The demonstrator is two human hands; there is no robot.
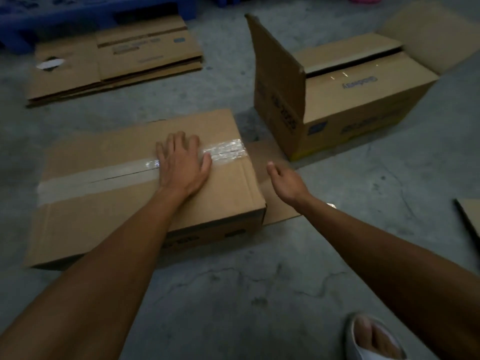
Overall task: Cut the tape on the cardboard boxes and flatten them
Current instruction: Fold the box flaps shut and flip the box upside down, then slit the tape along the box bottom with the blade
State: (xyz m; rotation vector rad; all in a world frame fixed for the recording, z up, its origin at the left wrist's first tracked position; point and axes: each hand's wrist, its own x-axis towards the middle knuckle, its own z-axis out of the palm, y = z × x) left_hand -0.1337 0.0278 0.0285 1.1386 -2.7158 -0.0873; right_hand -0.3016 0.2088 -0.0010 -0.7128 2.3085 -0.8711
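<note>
Head view: left hand point(181, 162), fingers spread, presses the taped box point(145, 188) mid-floor; right hand point(285, 181) hovers loosely open, no cutter — fetching one seems next.

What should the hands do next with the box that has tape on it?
Probably press the taped box flat. The tape already shows a dark slit along the seam, the left hand lies flat on top, and the right hand hovers empty beside it.
</note>
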